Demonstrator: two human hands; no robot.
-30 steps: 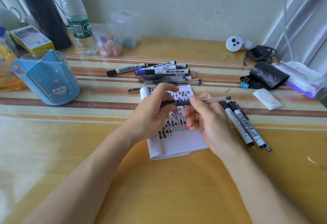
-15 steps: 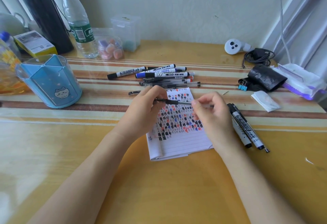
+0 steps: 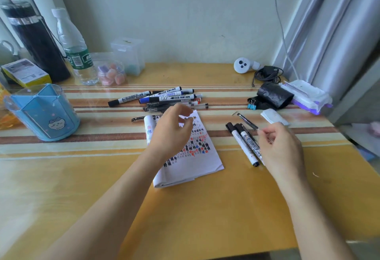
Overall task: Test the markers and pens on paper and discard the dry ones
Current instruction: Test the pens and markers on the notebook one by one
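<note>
Home study corner. Wooden worktop set against a plain pale wall; grey curtain hangs past its far right corner. Far left corner: black flask, water bottle, clear snack jar. Cartoon pen holder at left edge; coiled charger cable far right.

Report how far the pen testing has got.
Done: the notepad is covered in black, blue and red test marks, and two markers lie set aside to its right. In hand: the right hand pinches a thin pen beside those markers; the left hand hovers over the notepad, seemingly empty. Left: probably the pile of markers and pens behind the notepad.
</note>
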